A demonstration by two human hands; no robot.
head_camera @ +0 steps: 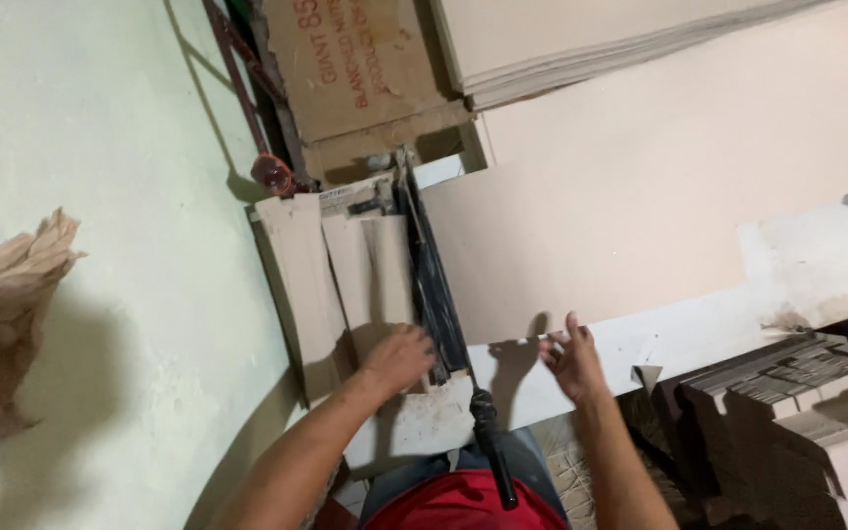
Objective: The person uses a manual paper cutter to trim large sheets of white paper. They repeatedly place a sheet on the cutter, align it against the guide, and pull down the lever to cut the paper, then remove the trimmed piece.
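**Both hands at the paper cutter**

Red cloth (pixel 463 505) on the person's body fills the bottom edge, closest to the lens, and the black lever handle (pixel 495 447) of the paper cutter rises just above it, between the two forearms. Neither hand holds that handle.

Left hand (pixel 399 358) lies palm down, fingers curled, pressing on the near end of the tan cardboard strips (pixel 370 270) that rest on the cutter's bed. No pinch shows there; it is a flat press. Just right of its fingertips runs the dark cutter blade (pixel 434 280), stretching away from the hand toward the far end of the bed.

Right hand (pixel 571 363) sits well apart, on the other side of the blade, fingers spread and loose, touching the near edge of a large pale cardboard sheet (pixel 640 196) where it meets the white table edge (pixel 699 334).

Beyond the strips stands a brown printed box (pixel 355 69), with a stack of pale sheets (pixel 581 49) beside it. Right of the right hand, grey cut pieces (pixel 797 378) are stacked. Far left of the left hand, crumpled brown paper (pixel 2 334) hangs against the pale green wall (pixel 100 147).
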